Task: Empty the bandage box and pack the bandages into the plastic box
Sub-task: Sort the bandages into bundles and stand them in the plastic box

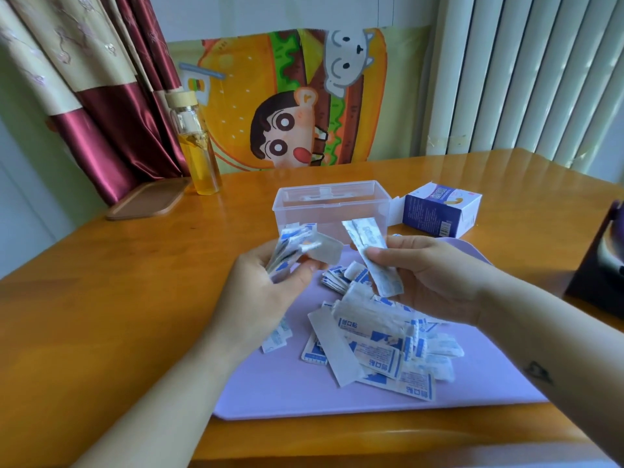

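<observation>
Two bare forearms reach in from the bottom edge over an orange wooden worktop (135, 282). Between them lies a lilac mat (304, 390) carrying a loose pile of bandages (378, 346) in white wrappers. The wrappers are printed with blue Chinese characters, seen upside down from here.

The left hand (270, 288) is raised above the mat's far left part, with its fingers curled round a fanned bunch of bandages (290, 248). The right hand (429, 275) is just beside it, pinching a long wrapped strip (374, 258) between thumb and fingers, directly above the pile.

Just beyond both hands stands the clear plastic box (331, 204). To its right the purple and white bandage box (439, 211) lies on its side with an end flap open. It shows a barcode and small print too fine to read.

At the back left are a glass bottle (199, 146) of yellow liquid and a wooden tray (148, 199).
</observation>
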The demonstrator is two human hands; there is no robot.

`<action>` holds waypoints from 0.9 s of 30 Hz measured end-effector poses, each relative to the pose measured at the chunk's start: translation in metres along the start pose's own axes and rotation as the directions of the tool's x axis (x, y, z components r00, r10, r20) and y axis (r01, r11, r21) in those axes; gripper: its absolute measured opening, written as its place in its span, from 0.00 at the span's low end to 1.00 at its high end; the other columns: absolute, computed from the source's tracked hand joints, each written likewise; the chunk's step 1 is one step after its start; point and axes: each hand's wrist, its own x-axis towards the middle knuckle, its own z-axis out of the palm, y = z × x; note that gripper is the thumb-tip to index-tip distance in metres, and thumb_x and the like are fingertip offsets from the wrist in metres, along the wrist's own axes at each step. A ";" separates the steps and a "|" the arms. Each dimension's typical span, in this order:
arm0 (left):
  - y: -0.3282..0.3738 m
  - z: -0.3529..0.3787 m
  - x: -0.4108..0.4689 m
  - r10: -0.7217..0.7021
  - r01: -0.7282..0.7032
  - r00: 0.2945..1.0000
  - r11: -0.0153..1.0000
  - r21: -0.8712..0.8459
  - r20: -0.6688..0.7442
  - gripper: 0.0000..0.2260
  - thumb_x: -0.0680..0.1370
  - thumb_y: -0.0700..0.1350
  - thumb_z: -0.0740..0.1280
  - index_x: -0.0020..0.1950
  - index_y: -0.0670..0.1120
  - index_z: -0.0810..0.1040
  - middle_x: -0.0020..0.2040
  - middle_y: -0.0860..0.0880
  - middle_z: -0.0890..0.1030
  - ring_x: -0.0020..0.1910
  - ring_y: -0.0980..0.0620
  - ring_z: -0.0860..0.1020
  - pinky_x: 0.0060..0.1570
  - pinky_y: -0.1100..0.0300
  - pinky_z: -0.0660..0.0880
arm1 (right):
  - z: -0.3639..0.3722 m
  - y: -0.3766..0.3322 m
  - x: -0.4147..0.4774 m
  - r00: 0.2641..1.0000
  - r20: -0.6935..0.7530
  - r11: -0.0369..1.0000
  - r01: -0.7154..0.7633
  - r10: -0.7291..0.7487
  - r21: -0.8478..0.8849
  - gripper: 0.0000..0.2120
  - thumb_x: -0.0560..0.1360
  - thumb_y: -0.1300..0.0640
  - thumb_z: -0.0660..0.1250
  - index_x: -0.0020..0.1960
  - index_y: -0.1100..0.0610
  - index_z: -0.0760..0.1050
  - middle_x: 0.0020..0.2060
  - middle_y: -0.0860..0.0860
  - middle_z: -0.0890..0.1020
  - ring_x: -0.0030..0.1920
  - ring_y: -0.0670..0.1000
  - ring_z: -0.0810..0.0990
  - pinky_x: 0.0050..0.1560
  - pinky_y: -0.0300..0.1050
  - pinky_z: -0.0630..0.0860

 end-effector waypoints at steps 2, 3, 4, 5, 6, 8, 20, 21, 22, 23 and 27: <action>-0.001 0.002 0.000 0.008 -0.009 0.999 1.000 0.029 0.050 0.12 0.75 0.35 0.67 0.43 0.53 0.79 0.27 0.64 0.78 0.27 0.67 0.73 0.28 0.77 0.64 | 0.002 0.001 0.000 1.000 -0.025 1.000 0.008 -0.008 0.024 0.07 0.74 0.65 0.61 0.42 0.62 0.78 0.32 0.54 0.80 0.30 0.47 0.79 0.30 0.37 0.77; -0.002 0.002 0.000 0.008 -0.012 0.997 0.999 0.048 0.072 0.14 0.76 0.34 0.67 0.44 0.55 0.80 0.29 0.64 0.79 0.28 0.66 0.73 0.29 0.77 0.65 | 0.002 0.002 0.000 0.999 -0.042 0.999 0.010 -0.008 0.044 0.07 0.75 0.65 0.61 0.44 0.62 0.77 0.31 0.53 0.80 0.29 0.46 0.79 0.29 0.37 0.76; -0.003 0.002 0.000 0.004 -0.009 0.996 0.998 0.060 0.090 0.15 0.76 0.33 0.66 0.45 0.56 0.80 0.32 0.64 0.80 0.30 0.67 0.75 0.31 0.77 0.65 | 0.003 0.002 0.000 0.998 -0.056 0.998 0.009 -0.005 0.070 0.06 0.76 0.65 0.61 0.45 0.62 0.76 0.31 0.53 0.80 0.29 0.47 0.80 0.28 0.38 0.76; -0.005 0.002 0.000 -0.001 -0.007 0.994 0.997 0.071 0.110 0.16 0.76 0.33 0.66 0.47 0.55 0.80 0.37 0.63 0.82 0.34 0.67 0.77 0.34 0.77 0.67 | 0.003 0.002 0.000 0.998 -0.066 0.996 0.007 0.000 0.094 0.06 0.76 0.65 0.61 0.46 0.62 0.76 0.33 0.54 0.81 0.30 0.48 0.80 0.29 0.38 0.77; -0.006 0.002 0.000 -0.003 -0.008 0.991 0.997 0.082 0.132 0.16 0.76 0.33 0.65 0.49 0.54 0.80 0.43 0.60 0.83 0.40 0.67 0.78 0.39 0.77 0.68 | 0.002 0.003 0.000 0.997 -0.073 0.994 0.005 0.003 0.108 0.05 0.76 0.65 0.61 0.47 0.62 0.77 0.35 0.54 0.81 0.31 0.49 0.81 0.30 0.39 0.78; -0.008 0.002 -0.001 -0.024 0.005 0.983 0.995 0.100 0.180 0.14 0.76 0.33 0.64 0.54 0.50 0.81 0.52 0.54 0.82 0.47 0.66 0.77 0.45 0.77 0.69 | 0.002 0.005 0.002 0.996 -0.086 0.995 0.022 -0.013 0.098 0.06 0.76 0.65 0.62 0.47 0.62 0.77 0.36 0.54 0.83 0.33 0.49 0.82 0.31 0.39 0.78; -0.016 -0.040 -0.007 -0.200 0.181 0.955 0.978 0.101 0.220 0.15 0.70 0.47 0.66 0.56 0.54 0.80 0.52 0.54 0.83 0.41 0.60 0.77 0.44 0.64 0.74 | 0.034 0.021 0.044 0.983 -0.155 0.926 0.032 -0.097 -0.375 0.04 0.74 0.63 0.68 0.48 0.59 0.80 0.45 0.58 0.84 0.45 0.58 0.82 0.49 0.53 0.77; -0.017 -0.044 -0.008 -0.225 0.211 0.952 0.974 0.085 0.208 0.15 0.70 0.46 0.66 0.56 0.54 0.80 0.52 0.56 0.83 0.38 0.62 0.77 0.41 0.66 0.74 | 0.038 0.023 0.049 0.981 -0.167 0.897 0.011 -0.095 -0.442 0.05 0.72 0.61 0.70 0.48 0.58 0.81 0.46 0.58 0.84 0.48 0.60 0.83 0.54 0.58 0.76; -0.019 -0.047 -0.009 -0.260 0.252 0.946 0.965 0.067 0.195 0.14 0.71 0.44 0.67 0.55 0.54 0.80 0.51 0.58 0.83 0.36 0.64 0.77 0.38 0.67 0.74 | 0.042 0.025 0.053 0.982 -0.169 0.878 -0.005 -0.087 -0.479 0.06 0.71 0.59 0.71 0.48 0.58 0.82 0.46 0.58 0.85 0.50 0.61 0.83 0.56 0.60 0.75; -0.021 -0.051 -0.011 -0.304 0.299 0.936 0.953 0.052 0.176 0.13 0.70 0.43 0.68 0.53 0.54 0.80 0.49 0.59 0.83 0.35 0.64 0.77 0.36 0.68 0.74 | 0.047 0.029 0.059 0.983 -0.166 0.863 -0.019 -0.075 -0.505 0.07 0.70 0.58 0.72 0.49 0.57 0.82 0.45 0.57 0.85 0.49 0.60 0.83 0.55 0.58 0.76; -0.031 -0.054 -0.010 -0.406 0.405 0.910 0.914 0.036 0.087 0.09 0.71 0.43 0.66 0.42 0.56 0.83 0.27 0.61 0.78 0.26 0.64 0.74 0.35 0.65 0.71 | 0.065 0.037 0.068 0.985 -0.134 0.719 -0.017 -0.106 -0.695 0.11 0.69 0.51 0.74 0.47 0.57 0.82 0.34 0.51 0.82 0.27 0.42 0.75 0.28 0.33 0.69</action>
